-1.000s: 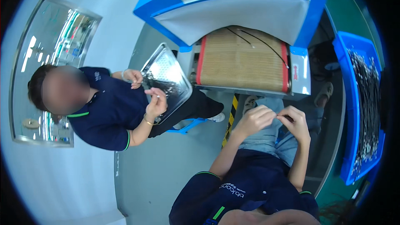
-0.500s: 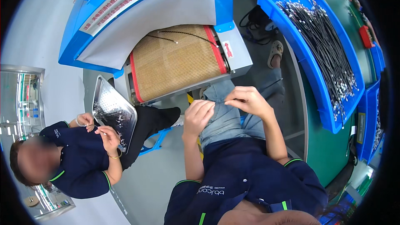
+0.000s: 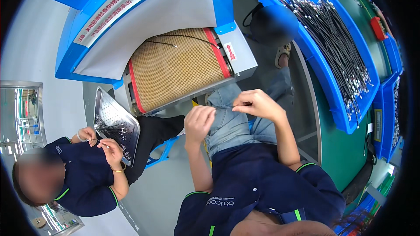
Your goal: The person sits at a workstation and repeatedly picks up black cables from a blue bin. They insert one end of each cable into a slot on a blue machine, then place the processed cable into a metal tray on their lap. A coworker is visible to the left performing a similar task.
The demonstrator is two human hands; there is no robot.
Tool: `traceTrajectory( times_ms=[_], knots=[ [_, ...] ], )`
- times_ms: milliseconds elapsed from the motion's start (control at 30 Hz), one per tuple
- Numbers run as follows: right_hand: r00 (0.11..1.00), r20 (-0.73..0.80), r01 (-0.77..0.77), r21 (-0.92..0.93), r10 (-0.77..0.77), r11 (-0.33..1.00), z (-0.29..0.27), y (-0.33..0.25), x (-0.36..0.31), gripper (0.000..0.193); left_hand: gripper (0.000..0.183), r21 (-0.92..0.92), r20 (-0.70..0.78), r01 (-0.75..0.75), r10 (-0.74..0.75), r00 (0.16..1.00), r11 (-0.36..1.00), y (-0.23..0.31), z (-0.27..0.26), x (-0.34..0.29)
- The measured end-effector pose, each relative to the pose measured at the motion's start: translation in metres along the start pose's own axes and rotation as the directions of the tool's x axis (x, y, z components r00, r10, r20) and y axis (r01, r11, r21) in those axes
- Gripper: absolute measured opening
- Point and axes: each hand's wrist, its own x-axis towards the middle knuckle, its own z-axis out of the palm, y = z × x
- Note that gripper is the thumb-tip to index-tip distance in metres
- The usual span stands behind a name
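Above my lap, my left hand (image 3: 200, 122) and my right hand (image 3: 257, 106) pinch a thin black cable (image 3: 224, 107) stretched between them. The fingers of both hands are closed, and they cover the cable's ends. Beyond my knees is a tan mesh conveyor belt (image 3: 175, 72) with red edges, coming out of a blue machine (image 3: 65, 57). Two thin black cables (image 3: 192, 38) lie across the belt near the machine's white curtain (image 3: 144, 22).
At right, a blue bin (image 3: 339, 116) full of black cables (image 3: 332, 39) stands on a green table (image 3: 339, 153). A co-worker (image 3: 83, 170) sits at left, handling a cable beside a perforated metal tray (image 3: 98, 105) of cables. A blue stool (image 3: 164, 155) is between us.
My hands have moved slightly apart, showing more of the cable between them. The surroundings have shifted a little left in view. Another dark, blurred shape has appeared beside the blue bin.
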Motion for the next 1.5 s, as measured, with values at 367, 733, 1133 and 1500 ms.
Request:
traceTrajectory(
  times_ms=[367, 733, 1133, 1500],
  knots=[
    [0.979, -0.122, -0.171, -0.088, 0.160, 0.981, -0.032, 0.007, -0.020, 0.017, 0.023, -0.544, -0.054, 0.550, -0.681, 0.731, 0.634, -0.027, 0.035, -0.024],
    [0.996, -0.048, -0.088, -0.191, 0.080, 0.978, -0.009, 0.006, -0.012, 0.017, 0.018, -0.949, 0.223, 0.312, -0.782, 0.582, -0.039, 0.012, 0.085, -0.026],
    [0.975, -0.215, -0.089, -0.104, 0.065, 0.991, -0.027, 0.009, -0.027, 0.017, 0.012, -0.971, -0.028, 0.196, -0.877, 0.480, 0.138, -0.015, 0.060, -0.044],
    [0.875, -0.309, 0.252, -0.368, -0.373, 0.895, -0.021, 0.019, -0.026, 0.018, 0.013, -0.965, -0.043, 0.207, -0.872, 0.488, 0.163, -0.014, 0.058, -0.046]
  ],
)
